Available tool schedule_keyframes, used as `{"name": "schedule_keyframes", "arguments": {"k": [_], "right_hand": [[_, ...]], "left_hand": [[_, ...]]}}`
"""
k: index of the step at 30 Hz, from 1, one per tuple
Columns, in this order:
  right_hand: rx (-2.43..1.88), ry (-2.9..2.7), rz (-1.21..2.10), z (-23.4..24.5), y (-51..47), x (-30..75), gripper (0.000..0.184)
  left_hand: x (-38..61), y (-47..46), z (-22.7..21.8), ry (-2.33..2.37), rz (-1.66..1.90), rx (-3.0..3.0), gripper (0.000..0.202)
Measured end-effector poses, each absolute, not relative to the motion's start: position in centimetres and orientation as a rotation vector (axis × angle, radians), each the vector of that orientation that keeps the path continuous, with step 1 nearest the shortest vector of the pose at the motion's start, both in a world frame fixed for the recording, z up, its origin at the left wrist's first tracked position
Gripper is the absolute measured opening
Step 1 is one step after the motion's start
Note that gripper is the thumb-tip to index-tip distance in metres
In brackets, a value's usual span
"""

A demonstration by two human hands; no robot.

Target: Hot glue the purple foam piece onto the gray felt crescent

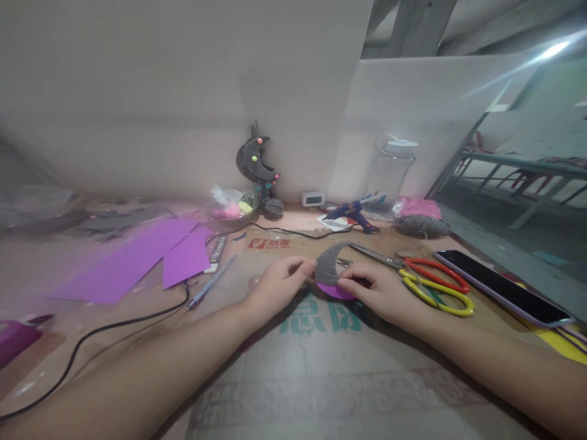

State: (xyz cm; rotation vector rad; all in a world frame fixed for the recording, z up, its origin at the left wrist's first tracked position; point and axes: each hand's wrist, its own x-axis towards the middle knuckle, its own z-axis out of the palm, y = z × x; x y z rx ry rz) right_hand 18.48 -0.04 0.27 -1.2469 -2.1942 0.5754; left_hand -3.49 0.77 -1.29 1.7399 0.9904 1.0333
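Both of my hands meet at the middle of the table over a purple crescent shape (334, 289) partly wrapped in grey yarn (326, 264). My left hand (277, 285) pinches the yarn-covered part from the left, fingers closed. From the right, my right hand (383, 292) grips the crescent's lower purple end with curled fingers. The piece rests on a cardboard sheet (321, 360) with green print.
Red and yellow scissors (431, 282) lie just right of my right hand, a phone (502, 286) beyond them. Purple sheets (137, 256), a pen (208, 285) and a black cable (114, 327) lie left. At the back are a blue glue gun (354, 215), yarn (419, 226), a jar (392, 171) and a finished moon figure (254, 160).
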Motion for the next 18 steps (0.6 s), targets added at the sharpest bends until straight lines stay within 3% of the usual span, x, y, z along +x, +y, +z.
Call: {"name": "schedule_keyframes", "arguments": {"k": [6, 14, 18], "right_hand": [[-1.17, -2.238, 0.565, 0.48, -0.18, 18.5, 0.024], [-1.218, -2.155, 0.623, 0.43, -0.17, 18.45, 0.023], [-1.243, -2.158, 0.634, 0.38, -0.18, 18.53, 0.024]], "left_hand": [[-3.46, 0.46, -0.5, 1.104, 0.968, 1.826, 0.028], [-3.54, 0.72, -1.21, 1.018, 0.999, 1.76, 0.04], [-3.41, 0.5, -0.74, 1.101, 0.963, 1.737, 0.031]]}}
